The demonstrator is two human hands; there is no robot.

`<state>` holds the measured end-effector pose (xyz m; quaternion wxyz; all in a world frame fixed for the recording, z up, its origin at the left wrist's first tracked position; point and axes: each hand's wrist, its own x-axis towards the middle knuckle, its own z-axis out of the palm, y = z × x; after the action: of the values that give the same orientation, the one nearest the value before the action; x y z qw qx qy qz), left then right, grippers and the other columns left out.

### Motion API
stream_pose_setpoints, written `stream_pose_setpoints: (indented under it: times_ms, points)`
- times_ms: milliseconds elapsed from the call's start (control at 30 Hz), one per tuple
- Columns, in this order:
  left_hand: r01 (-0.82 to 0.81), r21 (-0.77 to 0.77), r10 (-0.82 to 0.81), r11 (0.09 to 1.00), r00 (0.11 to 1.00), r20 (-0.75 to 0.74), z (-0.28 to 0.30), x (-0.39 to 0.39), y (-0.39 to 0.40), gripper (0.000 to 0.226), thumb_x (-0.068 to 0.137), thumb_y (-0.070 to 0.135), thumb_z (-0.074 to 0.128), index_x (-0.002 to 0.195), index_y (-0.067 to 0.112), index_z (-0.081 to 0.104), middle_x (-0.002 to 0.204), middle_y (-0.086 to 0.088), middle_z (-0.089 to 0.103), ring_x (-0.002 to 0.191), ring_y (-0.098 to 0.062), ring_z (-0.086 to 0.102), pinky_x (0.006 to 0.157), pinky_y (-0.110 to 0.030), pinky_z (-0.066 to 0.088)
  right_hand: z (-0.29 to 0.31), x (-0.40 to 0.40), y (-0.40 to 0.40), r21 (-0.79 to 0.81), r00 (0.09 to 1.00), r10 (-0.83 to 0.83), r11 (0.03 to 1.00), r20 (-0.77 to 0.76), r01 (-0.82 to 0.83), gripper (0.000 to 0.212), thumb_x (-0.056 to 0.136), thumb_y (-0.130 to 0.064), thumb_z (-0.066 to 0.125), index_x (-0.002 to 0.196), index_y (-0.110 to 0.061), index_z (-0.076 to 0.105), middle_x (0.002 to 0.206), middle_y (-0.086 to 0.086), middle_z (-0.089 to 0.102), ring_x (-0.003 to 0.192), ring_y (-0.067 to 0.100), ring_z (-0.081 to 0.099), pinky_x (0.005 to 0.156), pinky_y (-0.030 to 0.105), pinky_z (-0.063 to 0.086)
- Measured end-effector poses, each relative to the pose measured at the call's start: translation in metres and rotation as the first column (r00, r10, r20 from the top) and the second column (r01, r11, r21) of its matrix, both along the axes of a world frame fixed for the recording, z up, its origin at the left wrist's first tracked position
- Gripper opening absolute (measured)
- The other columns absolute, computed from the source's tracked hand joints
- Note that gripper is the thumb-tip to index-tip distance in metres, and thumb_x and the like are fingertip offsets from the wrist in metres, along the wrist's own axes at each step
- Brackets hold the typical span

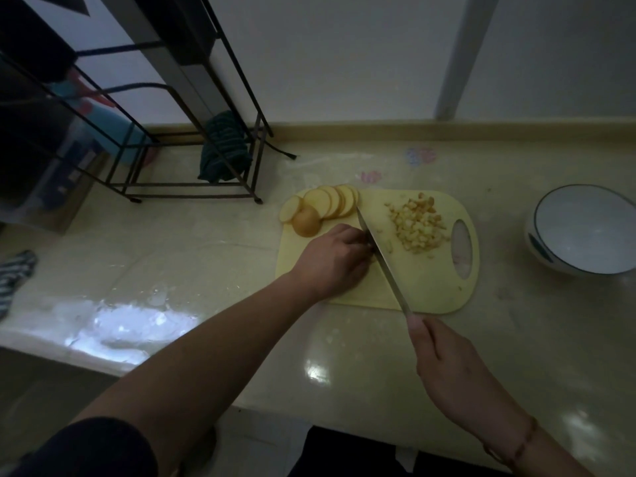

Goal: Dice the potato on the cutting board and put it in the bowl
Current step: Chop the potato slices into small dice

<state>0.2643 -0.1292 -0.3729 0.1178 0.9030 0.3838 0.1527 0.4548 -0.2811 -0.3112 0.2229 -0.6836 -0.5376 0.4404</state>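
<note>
Nearest the camera, the right hand (447,356) wraps its fingers around the handle of a knife (382,259), thumb lying along the top; the handle itself is hidden inside the grip. The long, narrow steel blade runs away from those fingers diagonally across a pale yellow plastic cutting board (430,284) with rounded corners and an oval handle hole.

Just left of the blade, the left hand (335,258) rests on the board with its fingers curled down, fingertips against the flat of the blade, pressing on potato pieces that are mostly hidden beneath them. Right of the blade and beyond the right-hand fingers lies a loose heap of small diced potato cubes (418,227). Beyond the left fingertips, a fan of thin round potato slices (330,201) overlaps at the board's far corner, with a rounded brown-skinned end piece (306,222) beside it.

Well right of the board stands a glossy white bowl (585,232) with a dark rim line. The counter (206,256) is smooth, cream and shiny. Farther back-left, a thin black wire rack (192,160) holds a crumpled striped dark cloth (223,149).
</note>
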Motion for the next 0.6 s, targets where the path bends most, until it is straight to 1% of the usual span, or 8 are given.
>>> stream_pose_setpoints:
  times_ms: [33, 100, 200, 300, 400, 467, 600]
  points:
    - [-0.005, -0.003, 0.005, 1.0, 1.0, 0.005, -0.001, 0.0, 0.0, 0.029, 0.088, 0.029, 0.059, 0.101, 0.01, 0.077, 0.103, -0.009, 0.069, 0.096, -0.028, 0.061, 0.065, -0.037, 0.055, 0.0, 0.0, 0.001, -0.007, 1.0, 0.006, 1.0, 0.003, -0.006, 0.048, 0.091, -0.056, 0.029, 0.084, -0.02, 0.06, 0.068, 0.0, 0.062, 0.068, 0.007, 0.059, 0.072, 0.035, 0.047]
    - [-0.01, -0.011, 0.01, 1.0, 1.0, 0.023, -0.001, -0.001, 0.0, 0.025, 0.088, 0.026, 0.063, 0.1, 0.011, 0.078, 0.101, -0.008, 0.068, 0.094, -0.028, 0.061, 0.065, -0.038, 0.055, 0.001, -0.001, 0.007, -0.028, 1.0, 0.012, 1.0, 0.002, -0.012, 0.045, 0.096, -0.051, 0.03, 0.08, -0.019, 0.057, 0.069, -0.001, 0.061, 0.07, 0.012, 0.058, 0.072, 0.035, 0.046]
    - [0.009, -0.011, -0.009, 1.0, 0.999, 0.053, -0.002, -0.001, 0.001, 0.019, 0.087, 0.022, 0.069, 0.1, 0.01, 0.078, 0.098, -0.008, 0.068, 0.092, -0.028, 0.061, 0.066, -0.038, 0.054, 0.0, -0.003, 0.022, -0.058, 1.0, 0.013, 0.998, -0.013, -0.014, 0.046, 0.1, -0.046, 0.031, 0.071, -0.015, 0.048, 0.065, 0.001, 0.055, 0.06, 0.014, 0.052, 0.062, 0.032, 0.04]
    - [0.026, 0.005, -0.026, 1.0, 0.998, 0.053, 0.0, -0.002, 0.001, 0.019, 0.088, 0.021, 0.07, 0.101, 0.01, 0.078, 0.097, -0.007, 0.068, 0.092, -0.027, 0.061, 0.068, -0.034, 0.053, 0.0, -0.004, 0.029, -0.039, 0.999, 0.018, 0.999, -0.03, -0.02, 0.047, 0.1, -0.045, 0.031, 0.071, -0.013, 0.048, 0.061, 0.001, 0.053, 0.054, 0.012, 0.048, 0.056, 0.029, 0.038]
    - [0.04, 0.03, -0.041, 0.999, 0.999, 0.033, 0.002, -0.003, 0.001, 0.017, 0.088, 0.021, 0.072, 0.101, 0.012, 0.078, 0.097, -0.006, 0.069, 0.091, -0.025, 0.061, 0.067, -0.029, 0.048, -0.003, 0.003, 0.032, -0.059, 0.998, -0.027, 0.998, -0.054, 0.024, 0.054, 0.096, -0.052, 0.027, 0.073, -0.009, 0.05, 0.06, 0.002, 0.052, 0.05, 0.011, 0.045, 0.051, 0.026, 0.034]
    - [0.043, 0.035, -0.044, 0.998, 0.998, 0.037, 0.004, -0.002, 0.001, 0.016, 0.087, 0.02, 0.074, 0.1, 0.012, 0.078, 0.095, -0.007, 0.069, 0.088, -0.026, 0.062, 0.065, -0.03, 0.049, -0.006, 0.007, 0.033, -0.08, 0.996, -0.043, 0.996, -0.085, 0.036, 0.058, 0.09, -0.06, 0.024, 0.072, -0.011, 0.049, 0.059, 0.001, 0.049, 0.047, 0.008, 0.04, 0.05, 0.022, 0.03]
    - [0.036, 0.018, -0.036, 0.999, 0.999, 0.036, 0.003, -0.002, 0.0, 0.016, 0.087, 0.02, 0.073, 0.101, 0.011, 0.078, 0.095, -0.007, 0.068, 0.087, -0.027, 0.061, 0.064, -0.035, 0.054, -0.009, 0.007, 0.03, -0.093, 0.994, -0.047, 0.995, -0.102, 0.037, 0.058, 0.088, -0.064, 0.023, 0.071, -0.014, 0.048, 0.057, -0.001, 0.048, 0.045, 0.007, 0.039, 0.05, 0.021, 0.028]
